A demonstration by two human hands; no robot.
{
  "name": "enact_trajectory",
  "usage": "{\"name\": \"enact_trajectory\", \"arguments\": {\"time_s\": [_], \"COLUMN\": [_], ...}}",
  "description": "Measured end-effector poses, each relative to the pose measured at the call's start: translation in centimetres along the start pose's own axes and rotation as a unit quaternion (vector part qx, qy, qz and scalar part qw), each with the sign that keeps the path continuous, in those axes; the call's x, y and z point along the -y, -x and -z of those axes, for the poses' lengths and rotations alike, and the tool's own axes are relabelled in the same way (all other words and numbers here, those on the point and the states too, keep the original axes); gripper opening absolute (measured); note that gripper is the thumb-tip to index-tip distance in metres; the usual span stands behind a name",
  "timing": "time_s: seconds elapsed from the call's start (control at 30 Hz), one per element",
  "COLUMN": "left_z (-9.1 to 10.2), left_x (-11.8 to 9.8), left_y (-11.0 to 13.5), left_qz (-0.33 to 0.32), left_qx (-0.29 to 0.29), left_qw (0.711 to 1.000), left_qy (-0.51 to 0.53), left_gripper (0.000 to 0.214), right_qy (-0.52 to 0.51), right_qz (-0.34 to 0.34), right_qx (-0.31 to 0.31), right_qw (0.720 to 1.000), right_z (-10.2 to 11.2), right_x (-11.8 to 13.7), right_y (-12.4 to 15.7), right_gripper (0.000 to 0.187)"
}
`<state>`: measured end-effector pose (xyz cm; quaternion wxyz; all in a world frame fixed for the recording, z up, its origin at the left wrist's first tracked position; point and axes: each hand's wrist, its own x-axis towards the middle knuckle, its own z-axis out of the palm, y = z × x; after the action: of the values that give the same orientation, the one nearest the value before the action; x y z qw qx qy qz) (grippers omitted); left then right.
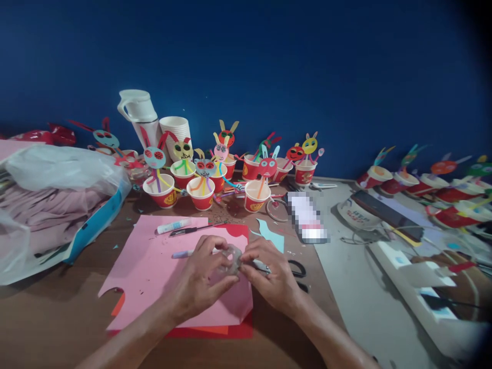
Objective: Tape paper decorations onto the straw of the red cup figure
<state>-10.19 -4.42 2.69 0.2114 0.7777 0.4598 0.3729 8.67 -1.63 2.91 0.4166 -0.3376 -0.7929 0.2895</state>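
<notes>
My left hand (202, 279) and my right hand (269, 277) meet over a pink paper sheet (154, 271) on the brown table. Both pinch a small clear roll, probably sticky tape (230, 259), held between the fingertips. The left fingers curl round its left side, the right thumb and fingers press on its right side. A pen (182, 253) lies on the pink sheet just left of the hands. Black-handled scissors (295, 269) lie under and behind my right hand. A glue stick (173, 225) and a dark pen (196, 229) lie farther back on the sheet.
Several red paper cups with paper animal faces (202, 192) stand along the blue wall, more at the far right (400, 179). A plastic bag of pink paper (46, 195) lies left. A stack of white cups (175, 130), a light blue cutout (271, 236) and a power strip (407, 266) are nearby.
</notes>
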Motion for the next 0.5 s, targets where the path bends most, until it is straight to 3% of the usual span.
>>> {"name": "enact_trajectory", "arguments": {"time_s": [0.23, 0.5], "left_z": [0.08, -0.56], "left_x": [0.10, 0.00], "left_y": [0.10, 0.19], "left_qz": [-0.060, -0.029], "left_qx": [0.011, 0.000], "left_qw": [0.997, 1.000], "left_qy": [-0.045, 0.009], "left_gripper": [0.008, 0.013], "right_qy": [0.024, 0.074], "right_qz": [-0.029, 0.061], "right_qx": [0.050, 0.076], "right_qw": [0.998, 0.993], "right_z": [0.03, 0.21], "right_x": [-0.01, 0.39], "right_y": [0.09, 0.44], "right_gripper": [0.012, 0.007]}}
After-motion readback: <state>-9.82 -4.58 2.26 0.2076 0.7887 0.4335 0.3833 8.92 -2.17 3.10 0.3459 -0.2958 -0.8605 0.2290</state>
